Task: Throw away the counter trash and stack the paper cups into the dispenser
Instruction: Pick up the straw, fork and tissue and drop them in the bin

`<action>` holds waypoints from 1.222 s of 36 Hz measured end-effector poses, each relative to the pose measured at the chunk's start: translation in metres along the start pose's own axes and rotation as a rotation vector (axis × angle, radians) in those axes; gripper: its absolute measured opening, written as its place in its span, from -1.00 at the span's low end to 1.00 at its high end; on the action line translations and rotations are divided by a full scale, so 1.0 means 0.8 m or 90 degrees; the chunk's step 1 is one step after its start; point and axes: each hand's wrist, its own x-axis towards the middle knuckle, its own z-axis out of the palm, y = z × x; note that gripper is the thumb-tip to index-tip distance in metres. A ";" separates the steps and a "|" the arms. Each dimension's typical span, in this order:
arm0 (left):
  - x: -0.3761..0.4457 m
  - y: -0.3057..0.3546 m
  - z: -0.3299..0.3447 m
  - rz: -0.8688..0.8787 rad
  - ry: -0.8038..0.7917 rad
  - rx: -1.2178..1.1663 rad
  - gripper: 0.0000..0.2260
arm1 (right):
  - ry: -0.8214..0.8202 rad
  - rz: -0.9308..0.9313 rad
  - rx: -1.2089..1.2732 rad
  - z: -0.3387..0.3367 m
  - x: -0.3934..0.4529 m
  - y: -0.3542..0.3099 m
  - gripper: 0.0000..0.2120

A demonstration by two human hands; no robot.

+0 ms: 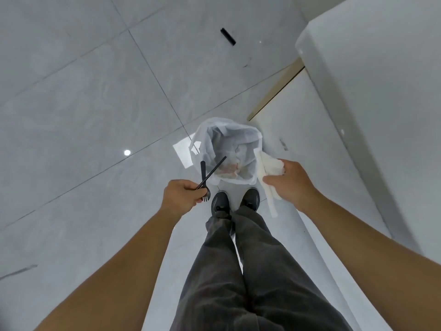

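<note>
The left hand (pixel 181 197) is closed around a black plastic fork (pixel 203 180) and a thin black stick (pixel 212 172), both poking up past the fingers toward the bin. The right hand (pixel 290 181) grips crumpled white paper napkins (pixel 268 173), a strip of them hanging below the fist. Both hands hover over the floor (pixel 83 103) beside the trash bin (pixel 251 132), lined with a white bag and holding some crumpled waste, just ahead of the person's dark shoes (pixel 220 203).
</note>
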 end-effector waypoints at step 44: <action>0.342 -0.112 0.171 -0.110 -0.058 0.055 -0.78 | -0.051 0.163 0.035 0.238 0.348 0.141 -0.76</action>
